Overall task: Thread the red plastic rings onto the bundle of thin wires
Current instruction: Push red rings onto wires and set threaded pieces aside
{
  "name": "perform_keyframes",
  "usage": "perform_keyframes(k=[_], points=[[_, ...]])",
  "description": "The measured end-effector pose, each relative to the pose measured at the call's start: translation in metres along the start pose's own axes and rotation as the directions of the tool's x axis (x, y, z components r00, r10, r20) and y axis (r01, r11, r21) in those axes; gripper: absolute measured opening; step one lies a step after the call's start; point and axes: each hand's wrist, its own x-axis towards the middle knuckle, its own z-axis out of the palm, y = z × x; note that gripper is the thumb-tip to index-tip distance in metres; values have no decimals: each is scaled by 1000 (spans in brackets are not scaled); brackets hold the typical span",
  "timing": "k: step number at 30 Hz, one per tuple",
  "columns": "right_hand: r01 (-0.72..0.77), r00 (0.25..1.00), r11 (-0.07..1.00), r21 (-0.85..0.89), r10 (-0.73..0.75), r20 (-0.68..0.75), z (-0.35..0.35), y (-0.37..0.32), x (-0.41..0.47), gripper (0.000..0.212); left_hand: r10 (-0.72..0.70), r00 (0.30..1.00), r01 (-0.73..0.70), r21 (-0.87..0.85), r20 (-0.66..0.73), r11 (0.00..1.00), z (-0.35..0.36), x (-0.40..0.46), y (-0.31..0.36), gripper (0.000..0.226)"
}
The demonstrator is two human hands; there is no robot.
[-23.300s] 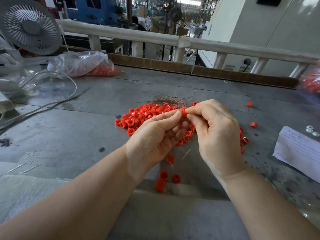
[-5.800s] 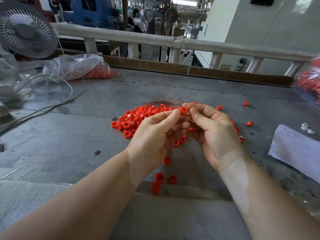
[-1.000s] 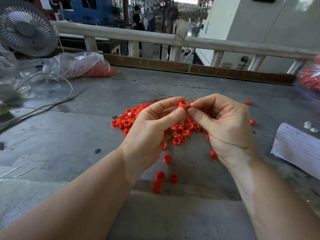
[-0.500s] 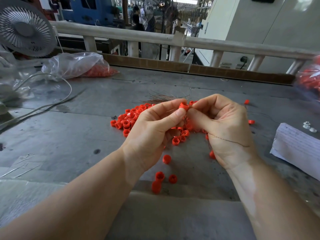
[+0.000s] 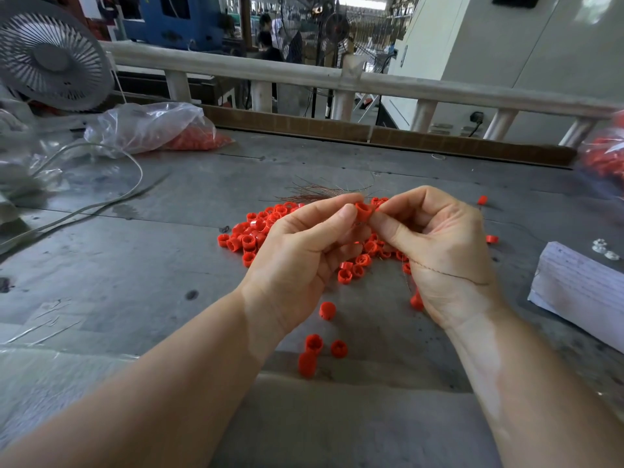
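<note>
You're holding one red ring (image 5: 363, 211) up above the table (image 5: 141, 265), your left hand (image 5: 297, 261) pinching it between thumb and forefinger, opening facing up. Your right hand (image 5: 439, 255) is meeting it from the other side, fingers curled in and fingertips pressing at the ring's edge; a thin wire (image 5: 449, 275) is trailing across the heel of that palm. The bundle of thin wires (image 5: 320, 194) is lying on the table just behind your hands, and the pile of loose red rings (image 5: 256, 231) is spreading beneath them. A few stray rings (image 5: 314, 346) are sitting nearer you. A plastic bag (image 5: 148, 126) is resting far left.
</note>
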Motion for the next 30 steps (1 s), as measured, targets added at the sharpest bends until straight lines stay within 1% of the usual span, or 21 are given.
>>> perform_keyframes(k=[4, 8, 14, 18, 22, 25, 28, 30], points=[[-2, 1000, 1000, -3, 2, 8, 0, 1, 0, 13, 24, 999, -25, -30, -29, 999, 1, 2, 0, 15], [-3, 1000, 1000, 2, 3, 22, 1, 2, 0, 13, 31, 998, -33, -25, -56, 999, 1, 3, -1, 17], [5, 1000, 1000, 25, -6, 19, 0, 1, 1, 12, -52, 999, 51, -104, -8, 993, -1, 3, 2, 19], [6, 1000, 1000, 19, -6, 17, 0, 0, 0, 11, -61, 998, 60, -91, -7, 994, -1, 3, 2, 18], [-11, 1000, 999, -31, 11, 7, 1, -1, 0, 12, -46, 999, 45, -86, -7, 995, -2, 3, 1, 17], [6, 1000, 991, -134, -3, 25, 0, 0, 0, 8, -16, 1000, 16, -63, 9, 998, -2, 2, -1, 20], [51, 995, 970, -239, -30, 92, -1, 2, 1, 12, 26, 1000, -26, -28, -4, 999, -3, 3, -2, 23], [74, 986, 969, -234, -37, 160, -1, 3, 1, 17, 36, 999, -37, -8, -27, 999, -5, 4, -3, 23]])
